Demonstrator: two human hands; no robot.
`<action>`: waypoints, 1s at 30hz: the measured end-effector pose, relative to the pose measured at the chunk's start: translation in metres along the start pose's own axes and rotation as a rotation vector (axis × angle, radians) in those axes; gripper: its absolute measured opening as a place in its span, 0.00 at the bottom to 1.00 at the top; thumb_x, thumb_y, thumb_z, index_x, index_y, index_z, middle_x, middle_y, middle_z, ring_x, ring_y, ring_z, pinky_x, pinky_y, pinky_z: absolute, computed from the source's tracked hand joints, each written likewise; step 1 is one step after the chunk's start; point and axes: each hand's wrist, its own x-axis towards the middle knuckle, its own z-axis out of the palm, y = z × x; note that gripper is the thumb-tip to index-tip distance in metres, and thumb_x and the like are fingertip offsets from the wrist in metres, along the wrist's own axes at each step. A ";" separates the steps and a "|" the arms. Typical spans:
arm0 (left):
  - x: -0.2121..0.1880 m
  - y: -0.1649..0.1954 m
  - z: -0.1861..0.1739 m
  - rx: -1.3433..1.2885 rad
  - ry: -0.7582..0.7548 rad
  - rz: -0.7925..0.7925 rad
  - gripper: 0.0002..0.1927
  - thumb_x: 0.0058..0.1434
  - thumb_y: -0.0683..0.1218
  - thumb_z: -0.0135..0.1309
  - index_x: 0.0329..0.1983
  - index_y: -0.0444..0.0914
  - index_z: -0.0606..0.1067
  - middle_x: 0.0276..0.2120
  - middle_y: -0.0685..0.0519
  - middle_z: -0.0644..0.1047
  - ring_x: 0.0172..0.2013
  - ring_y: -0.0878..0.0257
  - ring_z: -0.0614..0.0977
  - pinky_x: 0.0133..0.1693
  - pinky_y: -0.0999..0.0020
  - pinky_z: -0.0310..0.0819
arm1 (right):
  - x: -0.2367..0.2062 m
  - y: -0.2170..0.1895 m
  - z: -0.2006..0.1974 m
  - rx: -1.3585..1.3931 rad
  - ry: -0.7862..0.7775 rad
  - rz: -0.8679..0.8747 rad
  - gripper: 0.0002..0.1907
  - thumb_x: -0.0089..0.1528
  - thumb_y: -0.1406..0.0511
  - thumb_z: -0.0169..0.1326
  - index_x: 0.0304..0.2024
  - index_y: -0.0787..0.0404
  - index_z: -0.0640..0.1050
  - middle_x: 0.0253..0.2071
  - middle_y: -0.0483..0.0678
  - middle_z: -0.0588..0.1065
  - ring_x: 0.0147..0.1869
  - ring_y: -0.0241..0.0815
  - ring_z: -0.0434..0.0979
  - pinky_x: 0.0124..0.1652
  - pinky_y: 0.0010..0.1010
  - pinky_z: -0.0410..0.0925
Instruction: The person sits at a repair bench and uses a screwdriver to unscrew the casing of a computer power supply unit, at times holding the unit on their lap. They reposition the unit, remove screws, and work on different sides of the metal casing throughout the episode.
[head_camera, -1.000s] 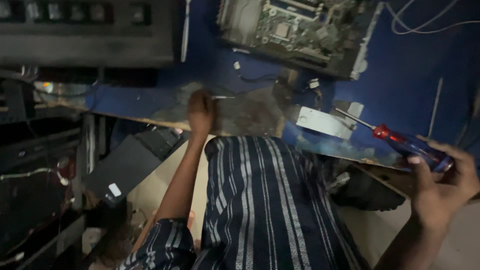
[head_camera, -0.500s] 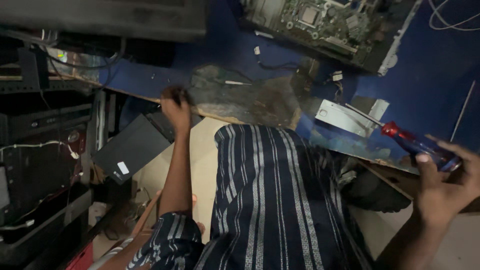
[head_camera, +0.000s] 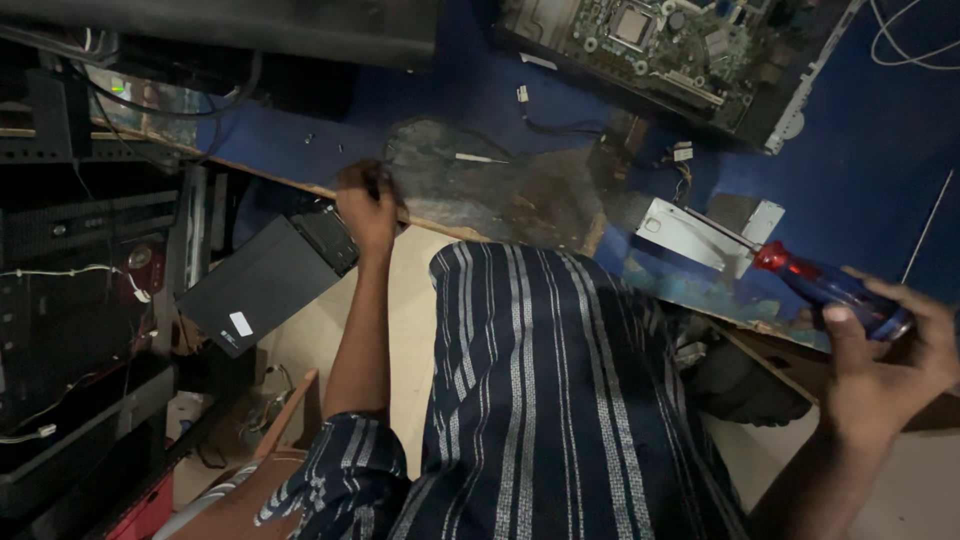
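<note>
The right hand (head_camera: 885, 365), at about four o'clock in the view, is closed around the blue end of a screwdriver (head_camera: 830, 285) with a red and blue handle. The thumb lies along the handle, and the thin metal shaft runs up toward ten o'clock, passing over a small pale metal bracket (head_camera: 690, 232) that lies on the blue table (head_camera: 850, 170). Whether the tip touches the bracket cannot be told.

The left hand (head_camera: 368, 208), at about ten o'clock from the middle of the view, is curled at the near edge of the table, its fingers bent over the rim beside a worn, dark patch (head_camera: 490, 190) where the blue covering has peeled away. Whether anything small is pinched in those fingers cannot be told; they look closed on the edge itself.

At one o'clock, a green circuit board (head_camera: 650, 40) rests in an open dark case at the far side of the table. Loose wires (head_camera: 560, 128) trail from it toward the worn patch. A striped dark shirt (head_camera: 540, 400) fills the lower middle. Under the table at nine o'clock, a flat black box (head_camera: 255, 290) leans tilted, near stacked dark equipment (head_camera: 70, 230).
</note>
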 end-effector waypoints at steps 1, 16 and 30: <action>0.000 0.000 0.000 0.010 -0.004 -0.006 0.10 0.62 0.39 0.59 0.46 0.34 0.76 0.42 0.41 0.77 0.44 0.44 0.78 0.48 0.52 0.71 | -0.001 0.001 0.000 0.011 0.005 0.005 0.12 0.74 0.83 0.55 0.55 0.73 0.67 0.56 0.67 0.73 0.54 0.53 0.80 0.55 0.38 0.79; -0.004 -0.004 -0.002 -0.080 0.014 -0.120 0.11 0.62 0.37 0.55 0.49 0.33 0.77 0.42 0.41 0.79 0.43 0.45 0.81 0.48 0.55 0.74 | 0.004 -0.013 0.009 -0.002 -0.009 0.009 0.13 0.72 0.83 0.53 0.56 0.74 0.67 0.55 0.68 0.75 0.51 0.54 0.83 0.49 0.36 0.80; -0.003 -0.009 -0.006 -0.128 0.094 -0.094 0.08 0.63 0.38 0.54 0.45 0.35 0.77 0.40 0.43 0.78 0.39 0.47 0.80 0.45 0.56 0.74 | -0.001 -0.014 0.012 -0.042 -0.015 0.002 0.12 0.72 0.85 0.52 0.54 0.75 0.67 0.55 0.69 0.75 0.52 0.54 0.83 0.51 0.37 0.79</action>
